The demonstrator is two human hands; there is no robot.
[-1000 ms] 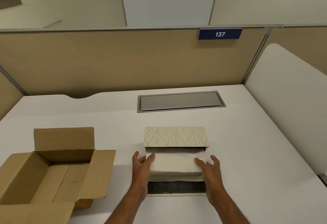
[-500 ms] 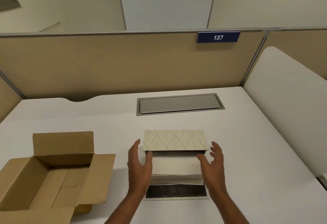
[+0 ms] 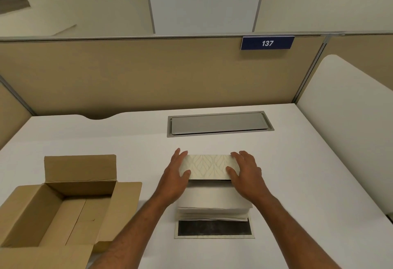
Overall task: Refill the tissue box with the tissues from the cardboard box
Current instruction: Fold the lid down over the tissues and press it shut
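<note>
Tissues [image 3: 213, 199] are already out of the cardboard box [image 3: 63, 200] at 9 o'clock, sitting half inside the tissue box [image 3: 209, 166] dead centre. Left hand [image 3: 176, 175] and right hand [image 3: 244, 173] clasp the patterned cover's ends, fingers spread. Next I'd guess it gets slid toward 6 o'clock, squarely, without snagging sheets.

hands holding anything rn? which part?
Both hold the patterned tissue box cover: left hand on its left end, right hand on its right end.

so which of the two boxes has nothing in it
The brown cardboard box at the left, flaps open, shows only its bare bottom. The cream leaf-patterned tissue box holds the white tissue stack.
</note>
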